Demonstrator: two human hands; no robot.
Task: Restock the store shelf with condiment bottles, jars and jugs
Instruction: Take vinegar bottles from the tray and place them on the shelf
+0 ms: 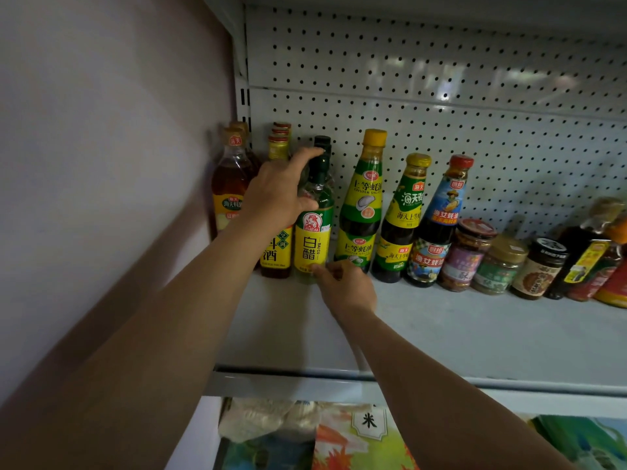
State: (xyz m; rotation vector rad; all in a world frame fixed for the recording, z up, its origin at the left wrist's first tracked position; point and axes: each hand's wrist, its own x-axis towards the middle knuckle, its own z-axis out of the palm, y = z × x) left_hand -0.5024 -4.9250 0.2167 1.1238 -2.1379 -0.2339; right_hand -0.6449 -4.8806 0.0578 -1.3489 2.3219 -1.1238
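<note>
The vinegar bottle (312, 232) stood upright on the shelf (475, 334), near its left end, caught between both hands. The left hand (276, 191) was wrapped around its shoulder and neck, forefinger stretched up toward the dark cap and thumb pressed against the glass just above the yellow label. The right hand (346, 286) sat low at the base, its fingertips touching the bottom edge of the label; whether they pinched the bottle or only pressed it could not be told, since the hand's back hid them. Just behind the left hand stood a cooking wine bottle (276, 252), partly covered by the wrist, and further left an amber bottle (230, 188) beside the wall (101, 164). Right of the right hand ran a row of oyster sauce bottles (361, 201), then small jars (470, 256) further along, all against the pegboard (441, 106). Below the forearms, on the lower tier, lay rice bags (359, 439).
</note>
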